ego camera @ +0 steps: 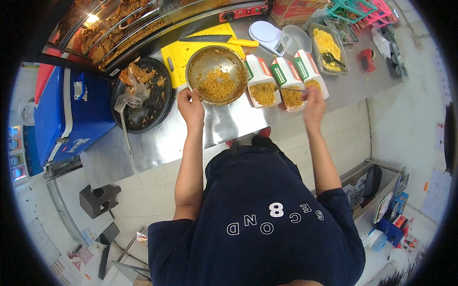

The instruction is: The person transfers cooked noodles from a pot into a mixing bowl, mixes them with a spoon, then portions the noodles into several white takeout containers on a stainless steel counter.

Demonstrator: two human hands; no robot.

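Note:
My left hand (191,108) grips the near rim of a steel mixing bowl (196,60), which is tilted and holds some cooked noodles (217,84). In my right hand (315,107) is the handle of a metal utensil (295,90). Its far end lies over the noodles in the left paper food box (256,66) and is blurred. Beside that box stand a middle paper box (284,67) and a right paper box (303,61), their lids raised. Noodles lie in all three, and my right hand partly covers the right one.
A chef's knife (209,38) lies on a yellow cutting board (180,53) behind the bowl. Left are a black pan (143,114) with fried chicken, a slotted turner (123,123) and a blue cooler (75,114). A white kitchen scale (264,34) and a tub of yellow food (326,43) stand behind the boxes.

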